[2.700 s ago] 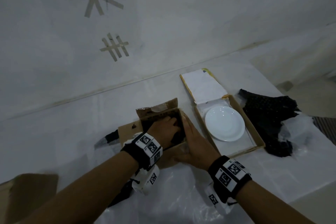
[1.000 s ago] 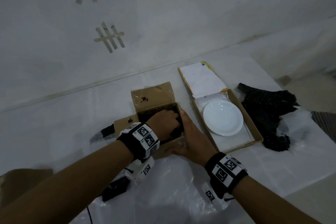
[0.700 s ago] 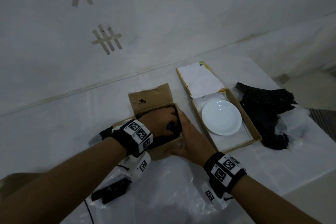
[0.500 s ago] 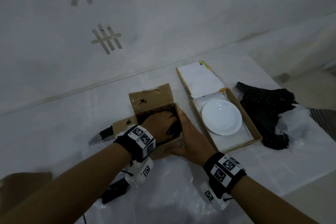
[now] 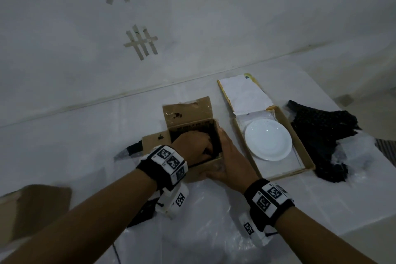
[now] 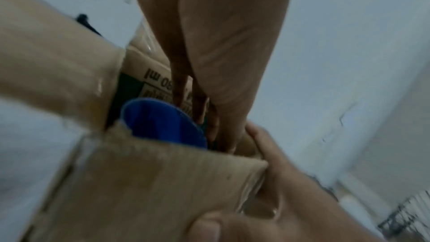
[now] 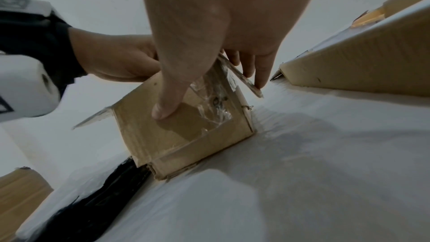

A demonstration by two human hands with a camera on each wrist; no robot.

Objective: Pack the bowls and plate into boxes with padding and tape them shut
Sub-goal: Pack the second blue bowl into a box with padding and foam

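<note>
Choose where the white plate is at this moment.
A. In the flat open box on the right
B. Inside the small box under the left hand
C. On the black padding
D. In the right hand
A: the white plate lies in the flat open box, apart from both hands.

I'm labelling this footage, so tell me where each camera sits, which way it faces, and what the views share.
Head: looks forward and down at the table; both forearms, small cardboard box, white plate.
Left wrist: looks along the left hand into the box at a blue bowl.
Right wrist: looks along the right hand, thumb on the box's taped side.
Shared: all three show the box and both hands.
</note>
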